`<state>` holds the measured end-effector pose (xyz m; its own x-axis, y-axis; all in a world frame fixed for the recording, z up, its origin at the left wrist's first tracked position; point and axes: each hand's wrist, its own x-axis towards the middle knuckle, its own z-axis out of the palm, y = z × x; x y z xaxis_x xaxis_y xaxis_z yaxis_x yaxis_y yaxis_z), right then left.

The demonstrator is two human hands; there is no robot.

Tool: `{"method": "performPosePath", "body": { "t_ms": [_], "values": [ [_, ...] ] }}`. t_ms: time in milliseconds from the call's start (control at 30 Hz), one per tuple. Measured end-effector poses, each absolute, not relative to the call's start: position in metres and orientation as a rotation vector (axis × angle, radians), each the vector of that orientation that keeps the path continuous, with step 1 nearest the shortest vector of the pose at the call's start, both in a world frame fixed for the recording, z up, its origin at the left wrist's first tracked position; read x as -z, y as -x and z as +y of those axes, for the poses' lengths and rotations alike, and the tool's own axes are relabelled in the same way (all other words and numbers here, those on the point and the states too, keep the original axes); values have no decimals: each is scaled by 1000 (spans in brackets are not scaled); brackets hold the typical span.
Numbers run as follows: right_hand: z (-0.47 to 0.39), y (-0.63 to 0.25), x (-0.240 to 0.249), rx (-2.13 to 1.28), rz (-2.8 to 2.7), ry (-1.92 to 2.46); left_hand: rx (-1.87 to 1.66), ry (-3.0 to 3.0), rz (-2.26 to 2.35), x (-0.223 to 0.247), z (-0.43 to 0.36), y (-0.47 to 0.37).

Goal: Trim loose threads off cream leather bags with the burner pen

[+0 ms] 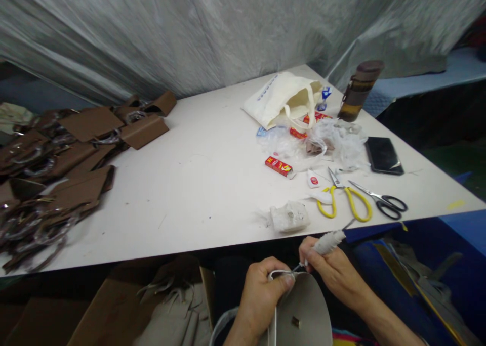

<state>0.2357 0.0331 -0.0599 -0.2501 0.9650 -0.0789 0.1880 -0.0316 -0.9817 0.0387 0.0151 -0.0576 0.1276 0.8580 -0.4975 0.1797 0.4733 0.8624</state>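
My left hand (261,295) grips a light grey-beige bag (306,305) by its upper edge, thumb on the near side. A small gold-coloured metal fitting (295,322) sits on the bag's panel. In my right hand (334,270) is a thin-tipped tool (329,242) with a handle wrapped in pale material. Its slender metal end reaches the bag's edge beside my left thumb; whether it pierces the edge I cannot tell. Both hands are just below the table's front edge. A white wrapped block (289,217) lies on the table above them.
Yellow-handled scissors (347,197) and black-handled scissors (383,202) lie near the edge of the white table (197,194). Behind are a phone (384,155), red box (279,166), plastic bags (341,138), cloth tote (269,100) and bottle (359,93). Brown bags (91,126) are piled left; a cardboard box (108,305) stands below.
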Motion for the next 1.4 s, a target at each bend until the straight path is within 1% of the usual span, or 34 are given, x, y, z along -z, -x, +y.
{"method": "performPosePath", "body": {
  "t_ms": [233, 367, 567, 733, 867, 1100, 1267, 1400],
  "values": [
    [7, -235, 77, -1215, -1473, 1213, -683, -890, 1373, 64, 15, -36],
    [-5, -226, 86, -1119, -1292, 1330, -676, -877, 1374, 61, 16, -35],
    [15, -227, 72, -849, -1276, 1321, -712, -988, 1435, 56, 19, -32],
    [42, -230, 62, -619, -1513, 1261, -700, -1104, 1479, 44, 22, -30],
    [53, -225, 62, -452, -1726, 1265, -804, -1045, 1462, 41, 25, -26],
    [59, -220, 61, -262, -1987, 1244, -949, -694, 1354, 61, 26, -13],
    [66, -211, 55, -44, -2159, 1259, -978, -601, 1294, 73, 26, -9],
    [75, -207, 52, 4, -2219, 1288, -967, -564, 1263, 74, 26, -5]
  ]
}}
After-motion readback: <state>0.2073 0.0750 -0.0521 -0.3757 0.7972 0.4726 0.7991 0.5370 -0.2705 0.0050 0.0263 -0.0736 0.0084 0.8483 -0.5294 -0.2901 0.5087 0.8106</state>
